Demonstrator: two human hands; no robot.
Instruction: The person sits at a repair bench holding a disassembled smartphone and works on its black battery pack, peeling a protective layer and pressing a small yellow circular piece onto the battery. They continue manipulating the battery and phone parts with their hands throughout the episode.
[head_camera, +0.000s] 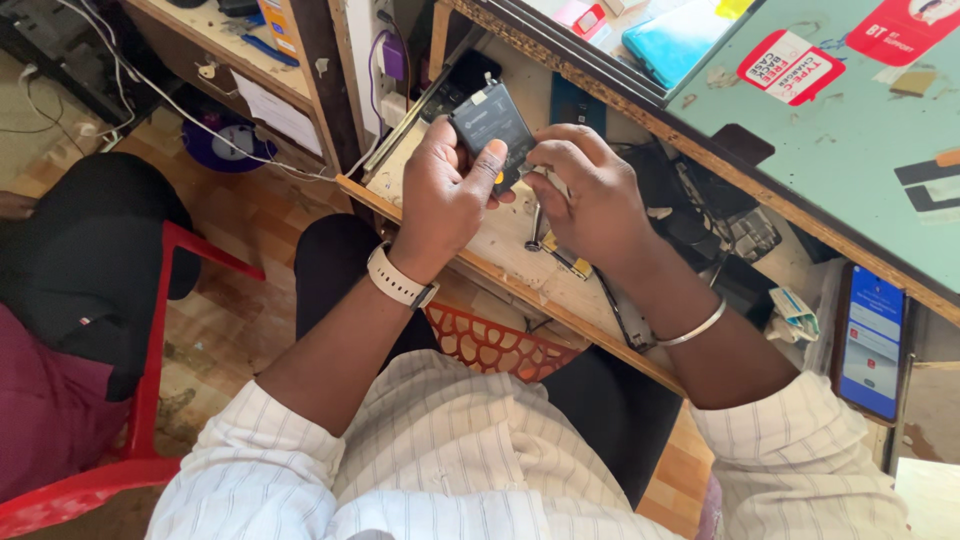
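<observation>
The left hand had its fingers curled around a flat black phone battery, the thumb pressed across the lower face and the fingertips wrapped behind its left edge, so the battery was gripped firmly and tilted up toward the camera. The right hand was closed against the battery's right edge, its fingertips pinching or picking at that side; whether they had hold of a tab or only touched the casing could not be told. The battery was held just above an open wooden drawer, between both hands and clear of the drawer's floor.

On the left wrist sat a watch with a pale strap, and on the right wrist a thin silver bangle. Both forearms came out of rolled white striped sleeves.

In the drawer under the right hand lay small metal tools and dark phone parts, packed close together. Over the drawer ran a teal worktop bearing red and white stickers. A smartphone with a lit blue screen stood at the right, well apart from the hands. A red plastic chair stood to the left, beside another person's dark clothing.
</observation>
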